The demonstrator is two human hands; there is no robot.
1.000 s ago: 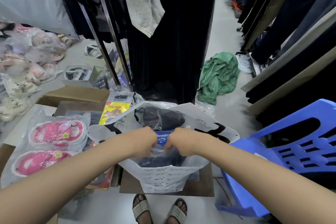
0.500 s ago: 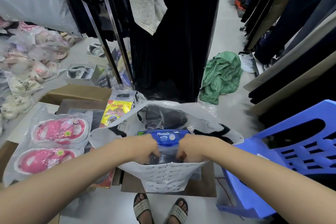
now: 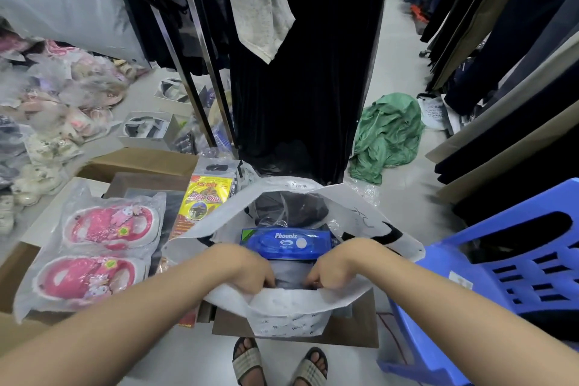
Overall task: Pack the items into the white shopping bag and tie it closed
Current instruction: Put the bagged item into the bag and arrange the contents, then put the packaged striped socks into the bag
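Note:
The white shopping bag [image 3: 291,307] stands open on a cardboard sheet in front of my feet. Inside it lies a clear pack of dark clothing with a blue "Phoenix" header [image 3: 286,243]. My left hand [image 3: 247,266] and my right hand [image 3: 335,266] reach into the bag's near side, each closed on the near end of that pack. Farther back in the bag sits another dark item in clear plastic [image 3: 291,208]. My fingertips are hidden behind the bag's near rim.
Bagged pink sandals [image 3: 103,247] and a yellow packet [image 3: 205,197] lie on boxes to the left. A blue plastic chair [image 3: 501,276] stands close on the right. Hanging dark clothes [image 3: 300,88] rise behind the bag, with a green cloth [image 3: 388,135] on the floor.
Both hands have sunk lower into the bag with the pack. Its blue header, partly hidden before, now shows fully above my hands.

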